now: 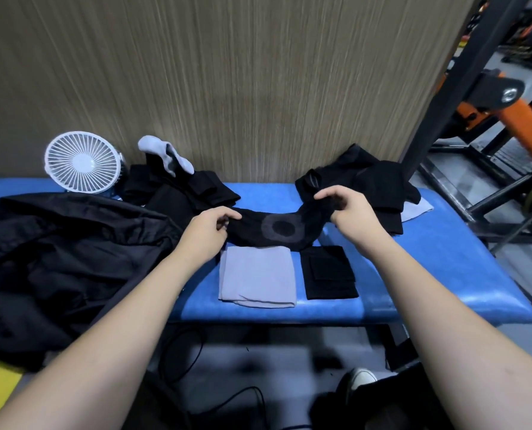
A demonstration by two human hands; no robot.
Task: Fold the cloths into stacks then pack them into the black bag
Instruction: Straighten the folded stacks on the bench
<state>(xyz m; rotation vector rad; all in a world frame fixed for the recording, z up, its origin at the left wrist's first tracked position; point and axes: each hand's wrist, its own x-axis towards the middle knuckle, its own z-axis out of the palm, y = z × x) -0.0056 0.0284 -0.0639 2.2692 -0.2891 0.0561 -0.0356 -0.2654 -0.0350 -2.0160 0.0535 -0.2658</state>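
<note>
A black cloth with a grey ring pattern (278,228) is stretched between both hands above the blue padded bench (429,262). My left hand (210,226) pinches its left end, and my right hand (346,206) grips its right end. Below it lie a folded grey cloth (257,279) and a folded black cloth (329,273), side by side near the bench's front edge. Unfolded black cloths are heaped at the back right (370,178) and back left (184,190), with a grey cloth (168,153) on the left heap. The large black bag (57,262) sprawls over the bench's left part.
A white desk fan (83,162) stands at the back left against the wood-grain wall (227,72). A black and orange metal frame (481,97) rises at the right. Cables (181,355) and a shoe (362,375) are on the floor under the bench.
</note>
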